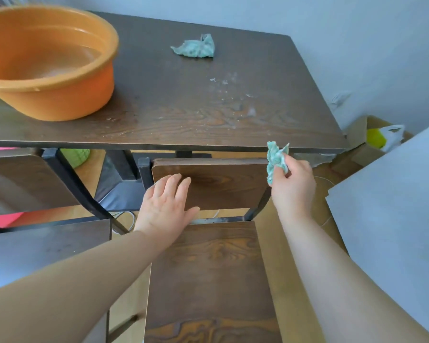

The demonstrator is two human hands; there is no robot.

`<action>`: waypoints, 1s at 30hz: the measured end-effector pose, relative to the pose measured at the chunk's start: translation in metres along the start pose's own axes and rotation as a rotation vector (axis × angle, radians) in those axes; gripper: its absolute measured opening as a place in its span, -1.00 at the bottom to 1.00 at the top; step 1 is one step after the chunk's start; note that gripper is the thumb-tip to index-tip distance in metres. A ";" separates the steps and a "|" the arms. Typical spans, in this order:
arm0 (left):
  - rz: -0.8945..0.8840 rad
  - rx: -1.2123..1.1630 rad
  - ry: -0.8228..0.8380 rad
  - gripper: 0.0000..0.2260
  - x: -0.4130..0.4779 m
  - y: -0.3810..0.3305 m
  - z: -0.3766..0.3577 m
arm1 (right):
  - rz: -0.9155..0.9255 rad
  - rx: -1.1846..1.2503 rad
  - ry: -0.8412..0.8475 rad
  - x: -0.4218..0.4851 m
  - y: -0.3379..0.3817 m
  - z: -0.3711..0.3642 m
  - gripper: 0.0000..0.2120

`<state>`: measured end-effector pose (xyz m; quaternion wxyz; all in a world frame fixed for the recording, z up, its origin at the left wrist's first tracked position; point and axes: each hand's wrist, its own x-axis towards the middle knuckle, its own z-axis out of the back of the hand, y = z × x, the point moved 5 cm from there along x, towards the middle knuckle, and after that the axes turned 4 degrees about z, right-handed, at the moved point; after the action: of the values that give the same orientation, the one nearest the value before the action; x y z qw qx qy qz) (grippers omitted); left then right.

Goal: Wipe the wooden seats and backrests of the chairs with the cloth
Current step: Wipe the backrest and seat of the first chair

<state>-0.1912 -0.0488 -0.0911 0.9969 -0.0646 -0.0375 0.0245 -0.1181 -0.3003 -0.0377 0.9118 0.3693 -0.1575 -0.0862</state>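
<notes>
Lays the left hand (167, 206) flat on the chair's wooden backrest (223, 186), fingers straight. Pinches a crumpled teal cloth (275, 157) in the right hand (294, 184), just beside the backrest's upper right corner. Looks down on the wooden seat (208, 268) below. Sees on the dark table (183, 107) an orange basin (60, 95) with water and a second teal cloth (196, 47), well apart.

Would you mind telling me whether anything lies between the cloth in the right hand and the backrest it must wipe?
Nothing visible does: the cloth, pinched by the right hand, hangs beside the backrest at its upper right corner. Only the left hand, flat on its left part, covers some wood.
</notes>
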 end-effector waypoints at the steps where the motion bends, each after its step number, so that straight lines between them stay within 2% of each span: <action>1: 0.004 0.007 0.003 -0.38 0.003 -0.001 0.001 | -0.008 -0.046 0.005 0.011 -0.002 0.002 -0.72; 7: 0.049 0.001 0.034 -0.38 -0.004 0.004 -0.009 | -0.068 -0.159 0.108 0.031 -0.009 -0.022 -0.75; 14: 0.089 0.013 0.086 -0.40 -0.025 0.032 -0.025 | -0.127 -0.203 0.051 0.021 0.007 -0.043 -0.68; 20: 0.148 0.048 0.113 -0.37 -0.032 0.066 -0.025 | 0.057 -0.198 0.160 -0.016 0.063 -0.085 -0.69; 30: 0.196 0.038 0.121 -0.36 -0.045 0.112 -0.019 | 0.182 -0.071 0.285 -0.082 0.157 -0.163 -0.69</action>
<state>-0.2391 0.0570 -0.1276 0.9912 -0.0504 0.0295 0.1186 -0.1311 -0.0607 -0.0570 0.9415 0.3294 -0.0560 0.0444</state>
